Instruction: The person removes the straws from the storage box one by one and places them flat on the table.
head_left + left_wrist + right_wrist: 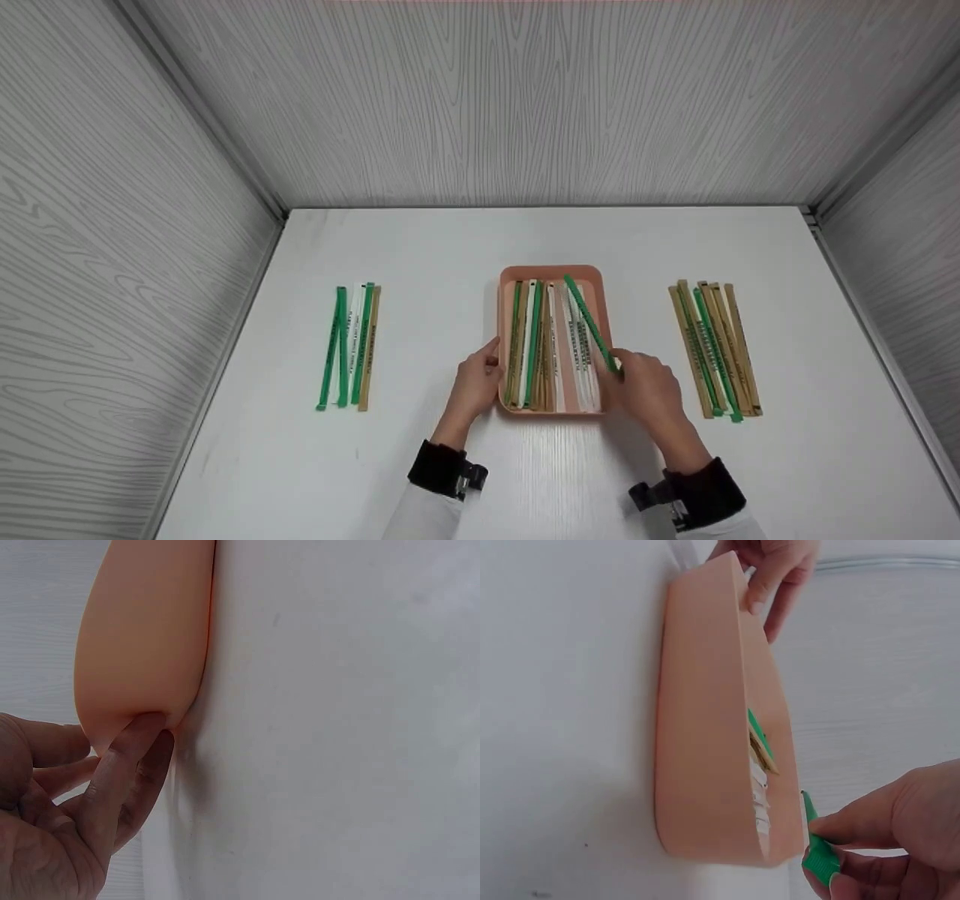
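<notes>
And there it was, the green stick [591,322], pinched near its lower end between the thumb and fingers of the right hand [651,386]! It slanted over the right part of the pink tray [555,272], its far tip pointing up and away above the white sticks [578,345]. Over on the other side, the left hand [476,382] had a firm grip on the tray's near left corner, thumb over the rim, fingertips against the outer wall. Inside, a row of brown, white and green sticks lay lengthwise, packed closer on the left. Out wide on the white table [420,247], well apart from the tray, lay two more groups: the left bundle [343,345] in green, white and brown, and the right bundle [716,349], mostly brown and green.
</notes>
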Demonstrator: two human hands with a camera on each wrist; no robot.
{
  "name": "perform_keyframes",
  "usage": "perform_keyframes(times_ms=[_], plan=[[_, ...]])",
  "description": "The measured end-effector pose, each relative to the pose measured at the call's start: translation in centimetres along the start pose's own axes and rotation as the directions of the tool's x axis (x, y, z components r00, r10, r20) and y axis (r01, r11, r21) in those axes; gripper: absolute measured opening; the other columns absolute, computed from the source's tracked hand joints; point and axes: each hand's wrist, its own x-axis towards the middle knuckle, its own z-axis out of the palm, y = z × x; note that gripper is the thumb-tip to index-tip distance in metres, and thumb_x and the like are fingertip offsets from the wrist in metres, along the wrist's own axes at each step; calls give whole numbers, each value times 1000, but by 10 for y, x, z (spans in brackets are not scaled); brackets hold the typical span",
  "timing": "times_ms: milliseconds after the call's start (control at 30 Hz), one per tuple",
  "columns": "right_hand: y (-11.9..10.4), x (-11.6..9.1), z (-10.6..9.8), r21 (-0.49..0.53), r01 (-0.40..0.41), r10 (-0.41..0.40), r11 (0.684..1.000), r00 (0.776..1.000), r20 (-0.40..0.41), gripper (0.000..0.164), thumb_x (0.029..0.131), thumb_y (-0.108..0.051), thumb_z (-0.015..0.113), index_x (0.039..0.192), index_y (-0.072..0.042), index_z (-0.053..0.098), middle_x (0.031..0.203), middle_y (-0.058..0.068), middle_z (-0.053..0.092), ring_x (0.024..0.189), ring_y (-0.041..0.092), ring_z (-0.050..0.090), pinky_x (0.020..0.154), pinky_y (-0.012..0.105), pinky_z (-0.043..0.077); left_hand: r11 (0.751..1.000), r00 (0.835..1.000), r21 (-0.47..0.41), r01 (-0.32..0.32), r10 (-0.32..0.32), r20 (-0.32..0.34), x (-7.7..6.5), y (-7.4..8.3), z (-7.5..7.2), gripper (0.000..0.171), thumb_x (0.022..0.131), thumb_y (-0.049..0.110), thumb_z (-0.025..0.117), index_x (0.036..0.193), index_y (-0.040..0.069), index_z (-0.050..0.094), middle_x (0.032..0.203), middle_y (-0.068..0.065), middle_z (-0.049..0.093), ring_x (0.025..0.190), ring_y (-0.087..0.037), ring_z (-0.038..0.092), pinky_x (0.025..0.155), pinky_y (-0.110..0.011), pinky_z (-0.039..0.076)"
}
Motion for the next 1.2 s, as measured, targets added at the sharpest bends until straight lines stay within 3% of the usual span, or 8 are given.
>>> perform_keyframes(times_ms=[167,433,633,800,967,1200], plan=[[24,-2,-9,46,28,-24,999,995,-96,31,87,1,67,118,2,68,78,10,63,64,21,57,54,38,47,1000,1000,5,1,-1,-4,1,0,0,54,95,2,52,148,6,43,111,-14,64,95,-20,63,80,-37,52],[72,-8,-22,95,-75,90,993,981,-174,34,89,4,64,123,7,63,88,21,66,73,30,63,58,43,49,1000,1000,3,2,-2,3,2,0,0,54,96,2,52,149,7,42,112,-13,65,95,-20,63,80,-37,52],[105,-17,-35,97,-217,228,971,965,-130,37,92,0,58,129,6,58,99,26,65,82,37,63,57,43,48,1000,1000,13,5,-5,4,0,0,-1,55,96,1,52,149,7,42,111,-13,64,98,-20,63,80,-36,52],[125,-24,-43,83,-295,304,952,945,-121,38,93,-2,56,131,6,56,96,24,63,78,35,61,53,39,46,1000,1000,12,5,-4,-7,0,1,-1,54,96,0,52,148,7,43,111,-13,64,97,-20,63,79,-36,52],[141,-29,-48,88,-382,389,920,917,-88,40,94,-1,52,132,9,53,95,26,62,71,32,61,47,36,44,1000,1000,12,8,-8,-7,0,1,0,54,96,1,52,148,8,43,111,-13,64,96,-20,63,79,-36,52],[155,-31,-52,77,-455,459,887,887,-52,39,95,-5,50,131,9,53,95,27,61,73,34,61,49,39,44,1000,1000,11,18,-18,-3,1,0,1,54,96,2,54,149,9,43,113,-13,64,99,-22,63,81,-37,52]])
